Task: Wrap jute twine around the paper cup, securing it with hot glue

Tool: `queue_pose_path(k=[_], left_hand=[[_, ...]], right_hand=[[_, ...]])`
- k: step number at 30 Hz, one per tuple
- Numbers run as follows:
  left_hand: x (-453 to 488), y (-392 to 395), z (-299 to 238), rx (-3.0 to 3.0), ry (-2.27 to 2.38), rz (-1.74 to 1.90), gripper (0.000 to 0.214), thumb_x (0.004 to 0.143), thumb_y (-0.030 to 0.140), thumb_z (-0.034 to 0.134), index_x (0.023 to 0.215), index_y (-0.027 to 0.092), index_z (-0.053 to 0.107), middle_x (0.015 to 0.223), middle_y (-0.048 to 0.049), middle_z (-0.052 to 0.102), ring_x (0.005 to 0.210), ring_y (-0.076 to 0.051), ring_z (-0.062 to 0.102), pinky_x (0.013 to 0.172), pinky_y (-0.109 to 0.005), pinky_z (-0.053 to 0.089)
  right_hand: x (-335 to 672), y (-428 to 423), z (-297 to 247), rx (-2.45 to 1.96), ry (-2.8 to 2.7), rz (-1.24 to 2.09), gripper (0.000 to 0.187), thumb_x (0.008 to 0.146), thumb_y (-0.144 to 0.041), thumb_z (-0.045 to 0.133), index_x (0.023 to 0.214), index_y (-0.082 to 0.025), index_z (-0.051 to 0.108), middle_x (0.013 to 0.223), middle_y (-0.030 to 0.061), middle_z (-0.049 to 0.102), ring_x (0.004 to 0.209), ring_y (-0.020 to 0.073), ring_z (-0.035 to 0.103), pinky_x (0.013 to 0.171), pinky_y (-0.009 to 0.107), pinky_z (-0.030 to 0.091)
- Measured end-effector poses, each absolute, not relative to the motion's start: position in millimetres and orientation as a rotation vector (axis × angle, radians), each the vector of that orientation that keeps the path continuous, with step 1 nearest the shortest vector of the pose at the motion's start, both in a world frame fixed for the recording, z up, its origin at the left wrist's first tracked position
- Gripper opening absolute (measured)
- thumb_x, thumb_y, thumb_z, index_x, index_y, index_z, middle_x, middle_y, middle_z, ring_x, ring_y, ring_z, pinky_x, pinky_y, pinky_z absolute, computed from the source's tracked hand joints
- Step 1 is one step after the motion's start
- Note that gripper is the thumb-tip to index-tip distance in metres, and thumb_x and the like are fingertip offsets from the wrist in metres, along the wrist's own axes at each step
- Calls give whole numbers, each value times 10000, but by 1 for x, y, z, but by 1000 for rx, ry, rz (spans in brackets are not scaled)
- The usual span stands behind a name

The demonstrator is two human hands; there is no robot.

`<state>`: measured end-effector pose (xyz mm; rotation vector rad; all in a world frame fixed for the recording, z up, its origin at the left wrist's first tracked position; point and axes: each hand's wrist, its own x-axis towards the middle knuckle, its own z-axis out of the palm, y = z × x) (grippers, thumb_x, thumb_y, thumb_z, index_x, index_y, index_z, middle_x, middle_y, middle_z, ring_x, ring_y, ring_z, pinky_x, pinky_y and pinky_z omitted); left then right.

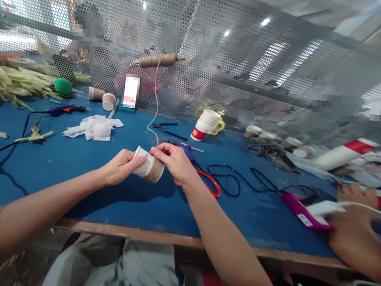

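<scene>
A white paper cup lies tilted in my left hand, whose fingers wrap round its rim end. Brown twine is wound about the lower part of the cup. My right hand pinches the twine against the cup's side with thumb and fingertips. From there the strand runs up to a twine spool on a rod at the mesh screen. Behind my right hand lie a blue glue gun and red-handled scissors, both partly hidden.
Stacked paper cups, pliers, crumpled white material and another glue gun lie on the blue table. Two twine-wrapped cups stand by a phone. Cables and a purple box lie right, near another person's arm.
</scene>
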<state>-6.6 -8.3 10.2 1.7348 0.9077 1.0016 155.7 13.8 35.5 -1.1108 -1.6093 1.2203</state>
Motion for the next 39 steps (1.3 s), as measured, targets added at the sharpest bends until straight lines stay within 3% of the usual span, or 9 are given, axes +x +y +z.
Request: queue_pose_path(k=[10,16,21,25,32,39], left_hand=[[-6,-7,7,1663,893,1019,463,740,533,422,511,130,435,505,20,335,495,-74,270,457,-216,209],[-8,-9,9,1760,870,1064,451,778,500,392,562,119,497,536,-4,423,518,-92,341,495,-215,294],[-8,-10,13,1915,880,1091,450,810,464,363,631,107,568,626,-43,525,587,-123,427,579,-232,361],[-10,-9,14,1933,874,1118,436,809,448,381,638,106,590,642,-45,550,607,-128,451,603,-234,377],[-8,0,19,1258,768,1049,389,630,422,645,816,80,665,723,-85,652,646,-154,556,630,-251,420],[-4,4,17,911,772,983,308,550,292,733,751,70,662,692,-86,666,586,-131,574,587,-233,415]], right_hand=[[155,15,31,-1123,-1602,1253,260,613,-398,662,626,-159,558,607,-27,549,552,89,461,558,232,359],[159,23,30,-1212,-1599,1169,275,734,-409,565,793,-143,603,782,40,600,698,117,538,640,243,421],[178,18,47,-1219,-1660,1430,407,762,-523,487,872,-149,604,882,86,617,711,149,586,599,279,481],[185,10,57,-1071,-1869,1563,333,734,-459,563,901,-175,614,858,52,639,744,157,604,645,306,502],[180,11,55,-1142,-2018,1082,362,677,-312,652,991,-148,577,902,69,629,765,151,581,701,320,481],[174,8,34,-1043,-2120,726,406,660,-266,671,1038,-187,546,1018,81,567,851,175,568,768,352,469]])
